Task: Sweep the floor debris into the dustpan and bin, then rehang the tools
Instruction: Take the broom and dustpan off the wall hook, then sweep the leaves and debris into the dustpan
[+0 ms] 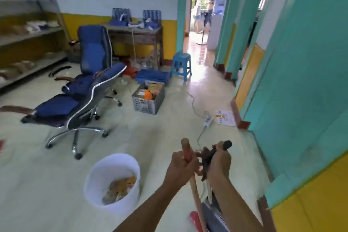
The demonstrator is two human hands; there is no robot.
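My left hand (181,164) is closed around the red and wooden broom handle (186,149), near its top end. The broom's red head (195,219) shows at the bottom edge, low by the floor. My right hand (219,160) grips the black dustpan handle (225,146), right beside the broom handle. The grey dustpan (214,214) hangs below it, partly hidden by my right forearm. A white round bin (98,173) stands on the floor to my left, with brown and orange debris (120,188) inside.
A teal and yellow wall (301,100) runs close on the right. A white power strip (207,119) with its cord and a paper sheet (225,117) lie ahead. Two blue office chairs (75,103), a grey crate (147,98), a blue stool (180,65) and a desk (137,36) stand further off.
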